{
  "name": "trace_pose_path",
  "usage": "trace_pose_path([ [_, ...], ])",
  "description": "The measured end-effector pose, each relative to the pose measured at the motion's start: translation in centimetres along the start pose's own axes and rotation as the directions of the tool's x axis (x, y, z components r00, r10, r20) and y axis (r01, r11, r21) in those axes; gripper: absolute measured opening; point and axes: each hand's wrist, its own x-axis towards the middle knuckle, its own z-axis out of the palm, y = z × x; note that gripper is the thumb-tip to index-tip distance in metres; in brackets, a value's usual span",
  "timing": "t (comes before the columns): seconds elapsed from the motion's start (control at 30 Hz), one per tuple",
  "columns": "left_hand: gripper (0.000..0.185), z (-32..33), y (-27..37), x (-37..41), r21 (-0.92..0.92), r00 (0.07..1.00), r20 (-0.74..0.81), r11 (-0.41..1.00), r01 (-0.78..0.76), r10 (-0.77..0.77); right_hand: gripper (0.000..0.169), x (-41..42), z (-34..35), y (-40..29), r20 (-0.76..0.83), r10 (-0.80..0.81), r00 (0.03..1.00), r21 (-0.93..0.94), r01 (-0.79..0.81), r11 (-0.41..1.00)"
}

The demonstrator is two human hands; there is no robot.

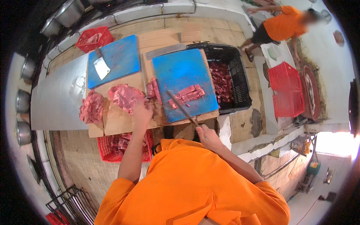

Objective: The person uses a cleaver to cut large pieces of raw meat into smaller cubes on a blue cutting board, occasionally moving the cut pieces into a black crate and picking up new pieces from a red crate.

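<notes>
My right hand (208, 137) grips the handle of a long knife (182, 108), its blade angled over the near part of a blue cutting board (182, 70). Beside the blade, a row of cut red meat chunks (189, 94) rests on that board. My left hand (143, 108), slightly blurred, is at the right edge of a large slab of raw meat (125, 97). A thin metal rod (143, 74) runs between the boards, its near end by my left fingers; whether they grip it is unclear. Meat strips (154, 90) lie just right of these fingers.
A cleaver (101, 67) lies on another blue board (126, 60). More meat (92, 107) sits at left. A black crate (239, 81) of cut meat stands right, red crates (95, 39) (102, 149) behind and below the table. A person in orange (284, 25) stands at upper right.
</notes>
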Motion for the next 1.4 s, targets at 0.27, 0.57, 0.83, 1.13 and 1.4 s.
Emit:
trace_pose_path([
  [0.27,0.021,1.1,0.4,5.1,0.072,0.996,0.083,0.997,0.017,-0.023,0.067,2.9,2.5,2.0,-0.112,0.065,0.992,0.021,-0.064,0.998],
  [0.57,0.052,5.0,3.9,6.2,0.179,0.937,0.298,0.975,0.133,-0.182,0.065,7.3,-6.8,8.2,-0.434,0.154,0.888,0.070,-0.137,0.988],
  [0.83,0.067,6.4,7.2,6.6,0.482,0.917,0.231,0.857,0.181,-0.324,0.068,2.8,-4.1,8.3,-0.261,0.060,0.963,0.080,-0.040,0.996],
  [1.13,0.037,5.6,9.4,6.4,0.252,0.966,0.241,0.967,0.030,-0.093,0.073,2.0,-3.8,9.0,-0.276,0.151,0.949,0.240,-0.084,0.967],
  [1.4,0.031,10.5,12.9,-2.6,-0.014,0.857,0.448,0.960,-0.279,0.255,0.038,1.5,-8.8,1.7,-0.505,-0.226,0.833,0.195,0.365,0.910],
])
